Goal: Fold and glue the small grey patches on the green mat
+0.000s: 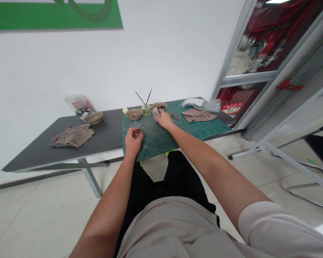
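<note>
While the right hand [165, 120] grips a pale crumpled wad [155, 114] between thumb and fingers, the left hand [134, 141] is held with its fingers curled inward; whether anything is pinched in it cannot be told. The glass jar [146, 110], which carries two thin brushes [149, 96] leaning apart, serves as the landmark. The wad is just to the right of the jar and slightly nearer the person, in front of a bowl [163, 105] with dark contents. The left hand is nearer the person than the jar and to its left, just in front of a small grey square [136, 124]. Immediately left of the jar is a second bowl [134, 116], also with dark matter inside, and beyond it a small white object [125, 110]. To the right of the jar, past the right hand, are a small grey scrap [174, 115], a brown cloth [198, 115] and a plastic bag [211, 105]. All these are on or over a green mat [161, 138] covering part of the dark tabletop [104, 136]. Well left of the jar, off the mat, are a third bowl [93, 118], another brown cloth [73, 136] and a clear packet [80, 105] near the wall [161, 46].
</note>
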Demonstrator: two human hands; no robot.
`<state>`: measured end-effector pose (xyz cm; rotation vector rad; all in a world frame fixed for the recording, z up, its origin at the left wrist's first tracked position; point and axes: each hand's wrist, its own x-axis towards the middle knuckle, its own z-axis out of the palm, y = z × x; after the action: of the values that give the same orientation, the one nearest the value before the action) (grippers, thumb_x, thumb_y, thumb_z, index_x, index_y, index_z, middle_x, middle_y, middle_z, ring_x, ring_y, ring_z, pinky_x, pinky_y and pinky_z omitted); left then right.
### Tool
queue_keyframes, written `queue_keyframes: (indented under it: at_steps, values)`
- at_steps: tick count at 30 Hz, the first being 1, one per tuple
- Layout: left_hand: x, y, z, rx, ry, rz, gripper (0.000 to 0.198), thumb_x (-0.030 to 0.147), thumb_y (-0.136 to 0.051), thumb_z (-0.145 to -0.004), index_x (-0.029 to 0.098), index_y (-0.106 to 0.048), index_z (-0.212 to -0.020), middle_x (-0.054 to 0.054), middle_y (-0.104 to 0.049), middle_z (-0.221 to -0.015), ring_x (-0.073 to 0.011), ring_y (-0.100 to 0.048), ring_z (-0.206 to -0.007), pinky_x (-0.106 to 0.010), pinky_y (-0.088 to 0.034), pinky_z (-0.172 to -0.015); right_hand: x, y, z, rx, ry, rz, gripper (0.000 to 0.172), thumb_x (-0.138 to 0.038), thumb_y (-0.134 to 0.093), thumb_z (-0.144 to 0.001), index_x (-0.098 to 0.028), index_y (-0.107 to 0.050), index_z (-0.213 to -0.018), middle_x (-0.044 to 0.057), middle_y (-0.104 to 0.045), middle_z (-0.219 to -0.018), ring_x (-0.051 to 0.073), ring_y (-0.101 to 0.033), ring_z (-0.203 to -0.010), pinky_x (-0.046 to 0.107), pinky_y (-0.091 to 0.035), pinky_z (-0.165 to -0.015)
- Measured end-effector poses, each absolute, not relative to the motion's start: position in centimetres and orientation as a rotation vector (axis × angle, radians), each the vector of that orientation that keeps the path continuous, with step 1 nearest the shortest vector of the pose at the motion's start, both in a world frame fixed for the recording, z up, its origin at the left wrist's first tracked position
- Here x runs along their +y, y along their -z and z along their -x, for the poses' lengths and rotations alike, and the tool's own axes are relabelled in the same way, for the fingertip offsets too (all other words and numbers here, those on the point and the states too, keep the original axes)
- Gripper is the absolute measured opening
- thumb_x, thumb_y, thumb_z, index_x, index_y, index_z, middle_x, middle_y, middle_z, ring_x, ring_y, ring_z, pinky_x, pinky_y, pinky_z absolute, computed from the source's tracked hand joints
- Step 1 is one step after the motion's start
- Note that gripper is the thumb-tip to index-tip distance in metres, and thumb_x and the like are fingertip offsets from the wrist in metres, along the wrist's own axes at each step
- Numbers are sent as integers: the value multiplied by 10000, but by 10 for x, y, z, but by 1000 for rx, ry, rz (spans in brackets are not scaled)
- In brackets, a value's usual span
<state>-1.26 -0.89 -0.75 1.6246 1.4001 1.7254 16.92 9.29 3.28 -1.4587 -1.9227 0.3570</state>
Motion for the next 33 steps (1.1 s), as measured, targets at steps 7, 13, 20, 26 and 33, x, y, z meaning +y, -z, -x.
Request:
queue_keyframes:
  at_steps: [7,13,20,26,33]
  values:
    - [-11,6,13,1351,-1795,-1572,194,258,-668,-716,195,-584,-879,19,-591,-718,-110,-536,-617,-240,-442,-609,88,-38,-160,-2169,-49,1631,280,-228,-521,-870,-165,-613,-1127,160,-681,-1110,293,-624,-1045,396,-470,-892]
    - [-11,6,13,1363,-1778,-1598,190,254,-665,-717,194,-585,-879,13,-593,-725,-114,-537,-618,-246,-445,-612,90,-21,-143,-2125,-54,1786,310,-275,-491,-917,-133,-601,-1168,184,-663,-1161,315,-563,-1130,431,-450,-940]
    - [-10,8,13,1347,-1761,-1582,205,269,-666,-718,199,-579,-890,16,-589,-732,-114,-528,-613,-250,-442,-614,91,-23,-133,-2243,-27,1652,350,-150,-346,-948,-108,-601,-1183,188,-685,-1099,283,-591,-1070,372,-444,-928]
    - [-11,8,13,1365,-1762,-1599,194,271,-656,-725,200,-585,-890,19,-580,-730,-113,-523,-619,-247,-442,-622,86,-23,-128,-2295,-32,1604,382,-204,-307,-983,-141,-566,-1257,185,-669,-1160,272,-597,-1092,382,-418,-971]
    - [-12,8,13,1386,-1776,-1600,184,268,-652,-730,203,-590,-892,20,-579,-725,-112,-518,-617,-241,-441,-619,84,-22,-126,-2352,-144,1442,385,-209,-348,-980,-211,-570,-1294,146,-697,-1128,264,-644,-1051,365,-461,-920]
